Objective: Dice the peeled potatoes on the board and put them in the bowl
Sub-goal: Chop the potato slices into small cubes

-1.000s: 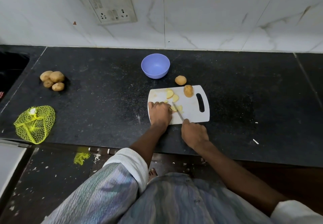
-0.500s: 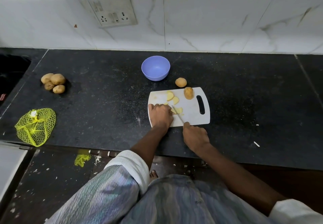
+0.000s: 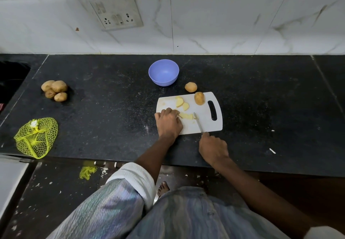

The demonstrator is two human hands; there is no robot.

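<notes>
The only camera sits on my head, looking forward and down at the counter [image 3: 261,93] and wall, quite near.

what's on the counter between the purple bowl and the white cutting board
In the head view, one whole potato lies on the black counter between purple plastic bowl and white cutting board.

Left hand [image 3: 169,124] palm down, fingers curled, right hand [image 3: 213,148] fisted

Unpeeled potatoes [image 3: 54,90] near counter's [image 3: 261,93] left edge; yellow net bag [image 3: 35,137] at front-left corner; socket plate [image 3: 113,9] on wall.
</notes>
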